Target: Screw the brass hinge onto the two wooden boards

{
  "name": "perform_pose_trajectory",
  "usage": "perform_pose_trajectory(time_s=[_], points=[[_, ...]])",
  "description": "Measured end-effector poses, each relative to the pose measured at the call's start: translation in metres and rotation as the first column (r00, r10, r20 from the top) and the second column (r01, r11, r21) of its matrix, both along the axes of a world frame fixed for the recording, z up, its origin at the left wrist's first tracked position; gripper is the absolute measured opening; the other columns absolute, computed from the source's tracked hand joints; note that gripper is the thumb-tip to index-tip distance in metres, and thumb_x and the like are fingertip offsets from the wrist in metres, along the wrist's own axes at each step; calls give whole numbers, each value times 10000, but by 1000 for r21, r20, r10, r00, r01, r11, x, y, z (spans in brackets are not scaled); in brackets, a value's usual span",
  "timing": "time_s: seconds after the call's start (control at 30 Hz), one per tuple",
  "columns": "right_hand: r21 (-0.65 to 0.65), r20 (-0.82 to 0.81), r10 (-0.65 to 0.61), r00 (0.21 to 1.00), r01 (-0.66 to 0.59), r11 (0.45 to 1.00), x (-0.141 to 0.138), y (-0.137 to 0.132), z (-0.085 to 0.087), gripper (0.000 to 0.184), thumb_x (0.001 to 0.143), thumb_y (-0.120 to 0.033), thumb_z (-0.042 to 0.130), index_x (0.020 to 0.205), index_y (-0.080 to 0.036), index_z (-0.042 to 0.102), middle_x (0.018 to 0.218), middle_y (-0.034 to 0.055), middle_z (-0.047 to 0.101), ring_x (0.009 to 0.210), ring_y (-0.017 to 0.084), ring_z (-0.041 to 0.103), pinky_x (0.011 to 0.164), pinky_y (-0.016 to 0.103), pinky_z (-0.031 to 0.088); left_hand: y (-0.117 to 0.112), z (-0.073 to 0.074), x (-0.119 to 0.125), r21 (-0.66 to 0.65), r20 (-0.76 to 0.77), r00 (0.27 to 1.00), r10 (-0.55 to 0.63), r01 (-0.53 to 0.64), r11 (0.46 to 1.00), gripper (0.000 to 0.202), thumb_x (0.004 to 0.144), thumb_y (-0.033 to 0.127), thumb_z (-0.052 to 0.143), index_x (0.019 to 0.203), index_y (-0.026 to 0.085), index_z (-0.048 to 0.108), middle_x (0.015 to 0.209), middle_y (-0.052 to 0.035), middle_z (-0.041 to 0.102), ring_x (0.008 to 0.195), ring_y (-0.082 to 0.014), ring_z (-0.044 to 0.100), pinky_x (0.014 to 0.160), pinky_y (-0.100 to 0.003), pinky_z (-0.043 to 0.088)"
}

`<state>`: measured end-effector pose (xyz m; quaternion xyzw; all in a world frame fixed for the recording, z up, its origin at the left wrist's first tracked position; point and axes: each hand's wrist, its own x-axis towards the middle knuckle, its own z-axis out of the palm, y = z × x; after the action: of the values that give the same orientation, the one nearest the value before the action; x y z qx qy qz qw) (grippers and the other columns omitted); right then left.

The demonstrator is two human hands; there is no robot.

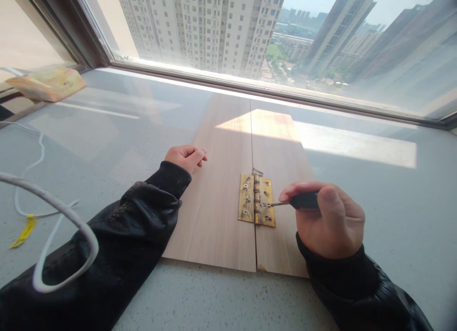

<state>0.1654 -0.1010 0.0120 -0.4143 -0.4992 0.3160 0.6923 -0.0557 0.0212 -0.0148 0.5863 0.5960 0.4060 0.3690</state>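
Two light wooden boards (217, 198) lie side by side on a grey stone sill. A brass hinge (257, 200) spans their seam. My right hand (328, 219) is closed round a black-handled screwdriver (298, 201), and its metal tip touches a screw on the hinge's right leaf. My left hand (185, 156) rests at the left edge of the left board with its fingers curled in. What it holds, if anything, I cannot make out. Both arms wear black sleeves.
The grey sill (107, 131) runs along a large window (285, 36) that looks out on tower blocks. A white cable (53, 212) with a yellow tag (23, 232) loops at the left. At the far left corner lies a yellow pack (48, 83).
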Motion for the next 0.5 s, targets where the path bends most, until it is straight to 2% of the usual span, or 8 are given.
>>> perform_pose_trajectory(time_s=[0.07, 0.17, 0.3, 0.4, 0.5], points=[[3, -45, -22, 999, 22, 1000, -6, 0, 2, 267, 912, -291, 474, 769, -214, 686, 573, 8, 544, 553, 157, 550, 549, 338, 426, 0, 0, 0, -3, -1, 1000, 3, -3, 1000, 315, 734, 435, 589, 602, 161, 669, 514, 0, 567, 481, -103, 436, 490, -247, 282], [40, -96, 13, 995, -10, 999, -16, 1, 3, 335, 920, -295, 431, 634, -201, 580, 502, -28, 371, 480, 119, 404, 500, 305, 319, -1, 1, 0, -3, 6, 1000, 6, -6, 1000, 310, 733, 432, 594, 603, 161, 669, 516, 1, 567, 476, -101, 431, 487, -249, 277], [-12, -98, 71, 993, -73, 997, -24, 4, 5, 347, 880, -265, 466, 541, -189, 463, 481, -30, 329, 457, 100, 313, 475, 294, 223, -1, 1, 1, -3, 10, 1000, 7, -7, 1000, 312, 735, 430, 593, 601, 158, 669, 510, 6, 562, 468, -97, 421, 488, -250, 277], [-51, -127, 155, 980, -163, 985, -20, 7, 9, 382, 836, -250, 493, 475, -188, 386, 443, -40, 275, 422, 85, 268, 450, 285, 184, -1, 1, 0, 2, 5, 1000, 6, -6, 1000, 310, 737, 423, 594, 604, 154, 670, 508, 15, 559, 455, -86, 393, 491, -245, 279], [-91, -137, 329, 934, -343, 935, -10, 12, 14, 421, 830, -264, 495, 439, -185, 360, 415, -49, 224, 398, 76, 228, 432, 277, 168, -1, 1, 0, 7, 4, 1000, 5, -5, 1000, 310, 736, 422, 597, 606, 151, 672, 502, 21, 556, 455, -81, 384, 497, -238, 284]])
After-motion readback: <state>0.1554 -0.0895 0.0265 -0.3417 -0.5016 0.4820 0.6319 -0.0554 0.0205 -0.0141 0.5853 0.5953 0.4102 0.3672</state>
